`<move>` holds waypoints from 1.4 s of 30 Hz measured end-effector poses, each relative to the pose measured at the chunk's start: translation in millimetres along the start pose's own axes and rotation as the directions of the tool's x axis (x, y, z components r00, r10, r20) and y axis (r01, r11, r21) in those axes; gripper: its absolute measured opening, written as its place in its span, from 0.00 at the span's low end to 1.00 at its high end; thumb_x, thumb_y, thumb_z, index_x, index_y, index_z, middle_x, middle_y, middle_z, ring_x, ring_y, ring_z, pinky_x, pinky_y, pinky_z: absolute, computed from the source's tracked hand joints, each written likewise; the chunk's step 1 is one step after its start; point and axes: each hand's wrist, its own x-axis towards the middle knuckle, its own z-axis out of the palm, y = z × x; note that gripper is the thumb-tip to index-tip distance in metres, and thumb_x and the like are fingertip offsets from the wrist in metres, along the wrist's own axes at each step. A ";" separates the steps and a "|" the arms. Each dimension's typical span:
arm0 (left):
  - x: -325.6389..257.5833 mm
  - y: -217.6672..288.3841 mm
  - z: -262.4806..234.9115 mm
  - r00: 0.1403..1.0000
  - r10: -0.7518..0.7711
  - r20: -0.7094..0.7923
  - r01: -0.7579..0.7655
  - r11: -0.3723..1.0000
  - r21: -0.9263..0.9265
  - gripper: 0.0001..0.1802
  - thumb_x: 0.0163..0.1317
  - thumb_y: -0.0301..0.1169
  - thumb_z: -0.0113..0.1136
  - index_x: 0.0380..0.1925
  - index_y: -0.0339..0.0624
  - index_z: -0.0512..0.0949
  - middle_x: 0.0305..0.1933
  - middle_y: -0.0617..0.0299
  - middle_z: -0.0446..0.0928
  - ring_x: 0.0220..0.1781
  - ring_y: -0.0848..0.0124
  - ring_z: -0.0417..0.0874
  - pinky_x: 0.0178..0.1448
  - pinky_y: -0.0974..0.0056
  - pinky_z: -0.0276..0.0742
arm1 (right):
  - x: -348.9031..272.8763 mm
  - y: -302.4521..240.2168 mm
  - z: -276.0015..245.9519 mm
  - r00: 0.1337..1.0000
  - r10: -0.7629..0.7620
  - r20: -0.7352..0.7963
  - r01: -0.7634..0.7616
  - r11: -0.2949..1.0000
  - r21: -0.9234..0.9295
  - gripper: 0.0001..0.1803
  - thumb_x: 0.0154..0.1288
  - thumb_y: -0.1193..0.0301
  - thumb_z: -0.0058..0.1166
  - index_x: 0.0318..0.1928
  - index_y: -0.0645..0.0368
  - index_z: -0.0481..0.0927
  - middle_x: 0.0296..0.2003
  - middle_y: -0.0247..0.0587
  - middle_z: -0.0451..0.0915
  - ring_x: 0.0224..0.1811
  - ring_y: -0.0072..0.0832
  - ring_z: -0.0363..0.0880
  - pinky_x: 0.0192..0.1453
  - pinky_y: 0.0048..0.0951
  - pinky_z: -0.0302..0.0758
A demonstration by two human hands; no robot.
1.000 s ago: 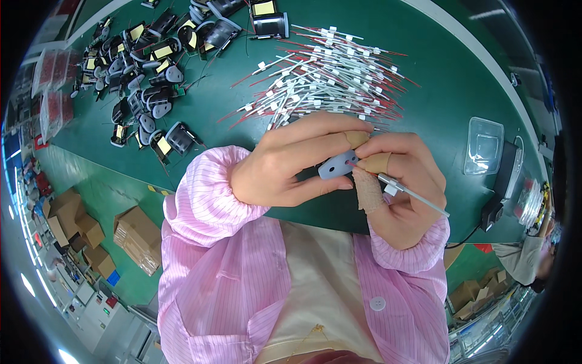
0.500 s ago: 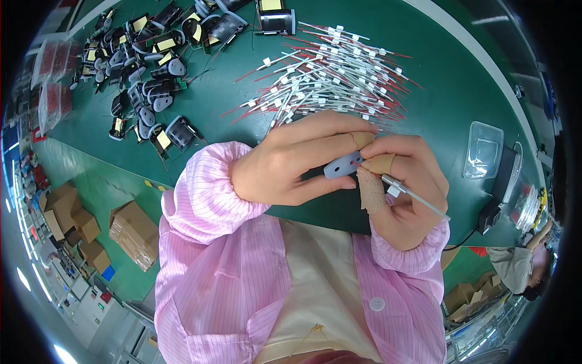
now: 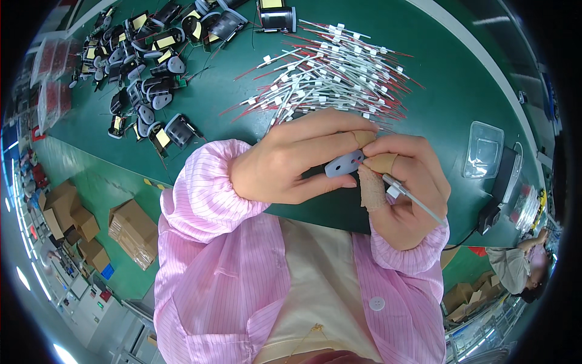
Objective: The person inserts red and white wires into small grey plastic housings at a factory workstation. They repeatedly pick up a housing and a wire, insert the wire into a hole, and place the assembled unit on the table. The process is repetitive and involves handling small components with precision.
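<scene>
Between its thumb and fingers, my left hand (image 3: 306,155) grips a part with a grey oval end cap (image 3: 344,164) that has small dark holes; the rest of the part is hidden behind the fingers. My right hand (image 3: 403,185) is closed on a wire in a pale sleeve (image 3: 418,203) with a small white tag. The wire's reddish tip shows at the right hole of the cap; how deep it sits I cannot tell. Tan covers wrap some fingertips, and a bandage is round the right thumb. Beyond the hands lies a pile of similar tagged wires (image 3: 339,79).
Black cylindrical parts with grey caps (image 3: 160,91) are heaped at the far left of the green table (image 3: 242,67). At the right stand a clear plastic tray (image 3: 483,150) and a dark device with a cable (image 3: 500,188). Cardboard boxes (image 3: 133,233) lie on the floor; another person (image 3: 515,267) is at the far right.
The grey cap has tilted slightly, and its right hole with the reddish wire tip shows more plainly. Both hands keep nearly the same place.
</scene>
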 end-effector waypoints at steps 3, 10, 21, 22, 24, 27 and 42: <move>0.0 0.4 -0.5 1.000 -0.008 0.007 0.008 1.000 -0.005 0.26 0.53 0.27 0.69 0.51 0.23 0.76 0.54 0.39 0.75 0.50 0.52 0.82 0.53 0.57 0.78 | -0.4 -1.1 0.6 1.000 0.006 -0.004 -0.006 1.000 -0.012 0.12 0.44 0.87 0.65 0.31 0.65 0.79 0.35 0.43 0.79 0.27 0.31 0.78 0.29 0.26 0.75; -0.1 1.8 -0.7 1.000 -0.020 0.010 0.020 1.000 -0.013 0.26 0.53 0.27 0.69 0.51 0.23 0.76 0.54 0.38 0.75 0.51 0.51 0.82 0.53 0.57 0.78 | -1.6 -0.6 -3.6 0.996 0.073 0.048 -0.076 0.995 0.069 0.11 0.46 0.87 0.64 0.31 0.65 0.79 0.36 0.44 0.79 0.29 0.30 0.79 0.32 0.25 0.75; -0.4 1.0 0.7 1.000 -0.010 -0.012 0.011 1.000 0.016 0.26 0.52 0.27 0.70 0.50 0.24 0.77 0.54 0.40 0.76 0.50 0.52 0.82 0.52 0.57 0.79 | -3.0 1.2 -3.8 0.994 0.090 0.057 -0.095 0.991 0.097 0.10 0.49 0.86 0.62 0.33 0.65 0.80 0.37 0.45 0.79 0.29 0.27 0.79 0.32 0.24 0.75; -0.4 1.2 0.8 1.000 -0.013 -0.015 0.013 1.000 0.014 0.26 0.51 0.27 0.70 0.50 0.24 0.77 0.54 0.40 0.76 0.49 0.52 0.82 0.52 0.58 0.79 | -2.8 1.5 -3.9 0.994 0.097 0.056 -0.103 0.989 0.108 0.10 0.49 0.86 0.62 0.33 0.65 0.80 0.37 0.45 0.79 0.29 0.27 0.79 0.33 0.24 0.75; -0.4 1.5 0.7 1.000 -0.015 -0.020 0.015 1.000 0.016 0.26 0.51 0.27 0.71 0.50 0.24 0.77 0.54 0.40 0.76 0.49 0.52 0.82 0.52 0.58 0.79 | -3.0 2.2 -3.8 0.992 0.110 0.055 -0.117 0.984 0.131 0.10 0.49 0.86 0.63 0.33 0.65 0.80 0.37 0.45 0.79 0.30 0.27 0.79 0.33 0.24 0.75; -0.4 1.9 0.7 1.000 -0.015 -0.026 0.016 1.000 0.018 0.26 0.51 0.26 0.71 0.50 0.24 0.77 0.54 0.40 0.76 0.49 0.52 0.82 0.51 0.58 0.79 | -4.8 1.0 -2.4 0.991 0.128 0.037 -0.131 0.986 0.099 0.09 0.50 0.86 0.63 0.33 0.65 0.80 0.37 0.44 0.79 0.30 0.27 0.79 0.33 0.24 0.75; 0.0 3.4 0.2 0.999 -0.045 -0.013 0.046 0.998 0.039 0.25 0.51 0.25 0.70 0.50 0.25 0.77 0.54 0.42 0.76 0.50 0.53 0.82 0.53 0.58 0.78 | -3.7 3.5 0.8 0.998 0.051 0.030 -0.052 0.997 0.049 0.10 0.48 0.85 0.64 0.33 0.65 0.80 0.35 0.44 0.79 0.29 0.30 0.78 0.31 0.26 0.75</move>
